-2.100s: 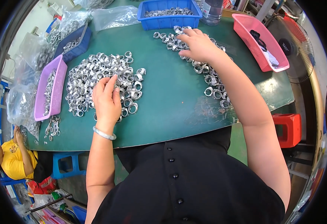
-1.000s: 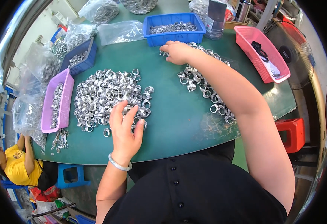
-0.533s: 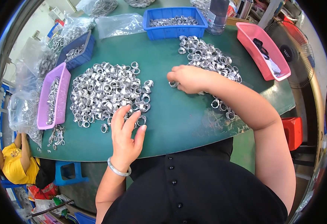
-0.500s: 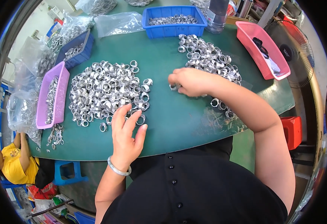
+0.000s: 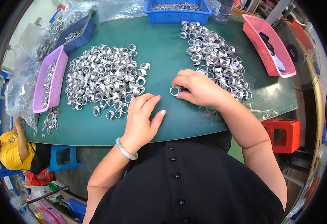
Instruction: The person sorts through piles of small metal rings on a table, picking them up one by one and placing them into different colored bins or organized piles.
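Two heaps of silver metal rings lie on the green tabletop: a wide left heap (image 5: 102, 74) and a long right heap (image 5: 221, 56). My right hand (image 5: 197, 89) is closed at the near left edge of the right heap, its thumb and fingers pinching a silver ring (image 5: 175, 91); more metal shows under the fingers, but I cannot make out how many pieces. My left hand (image 5: 140, 121), with a pale bangle on the wrist, hovers open at the near right side of the left heap. Its thumb stands apart from the fingers, and nothing shows between them.
A purple basket (image 5: 61, 80) and a dark blue bin (image 5: 83, 39) of rings stand at the left beside plastic bags. At the back are a blue bin (image 5: 178, 16) and a bottle (image 5: 221, 11); at the right, a pink basket (image 5: 262, 56). A person in yellow (image 5: 16, 151) sits far left.
My left hand has moved right, away from the left heap's edge. A ring now shows clearly at my right fingertips. The whole scene has shifted slightly upward in view.
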Demonstrator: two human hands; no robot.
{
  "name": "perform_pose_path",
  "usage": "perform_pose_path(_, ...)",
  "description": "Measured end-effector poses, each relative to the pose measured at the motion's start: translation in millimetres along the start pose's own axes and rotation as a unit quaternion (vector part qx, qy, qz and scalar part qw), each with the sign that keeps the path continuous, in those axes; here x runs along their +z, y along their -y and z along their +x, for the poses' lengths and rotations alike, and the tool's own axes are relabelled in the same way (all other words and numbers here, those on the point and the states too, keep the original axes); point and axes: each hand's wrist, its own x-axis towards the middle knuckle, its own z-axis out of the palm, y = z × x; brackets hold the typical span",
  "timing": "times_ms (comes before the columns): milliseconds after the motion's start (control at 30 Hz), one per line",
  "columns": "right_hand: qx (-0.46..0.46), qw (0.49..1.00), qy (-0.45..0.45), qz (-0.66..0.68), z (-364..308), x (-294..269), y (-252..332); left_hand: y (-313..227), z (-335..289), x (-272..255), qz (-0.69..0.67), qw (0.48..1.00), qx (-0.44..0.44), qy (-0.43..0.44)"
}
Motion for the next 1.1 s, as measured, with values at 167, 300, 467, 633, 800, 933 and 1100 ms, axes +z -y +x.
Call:
perform_pose_path(167, -0.043, 0.989, -0.066, 0.127, -2.4, -2.8, 1.5, -5.8, 9.2, 6.9, -0.033, 0.999, -0.027, -0.031)
perform_pose_path(300, -0.066, 0.984, -0.071, 0.150, -6.4, -4.9, 4.5, -15.0, 23.1, 13.4, -0.084, 0.995, -0.035, -0.043)
perform_pose_path(467, -0.091, 0.978, -0.096, 0.163, -8.8, -5.1, 3.6, -13.6, 30.8, 25.8, -0.175, 0.980, -0.098, -0.010)
perform_pose_path(633, -0.095, 0.978, -0.103, 0.154, -9.1, -4.4, -0.1, -5.6, 29.0, 35.8, -0.288, 0.949, -0.128, -0.018)
perform_pose_path(800, -0.068, 0.975, -0.112, 0.181, -8.8, -5.3, 5.2, -6.2, 26.1, 32.2, -0.392, 0.907, -0.157, -0.004)
perform_pose_path(933, -0.081, 0.966, -0.132, 0.207, -7.5, -5.6, 7.5, -10.1, 28.0, 26.3, -0.508, 0.837, -0.206, 0.005)
perform_pose_path(1100, -0.107, 0.965, -0.121, 0.207, -9.1, -4.0, 8.4, -9.3, 25.7, 13.4, -0.575, 0.753, -0.316, 0.046)
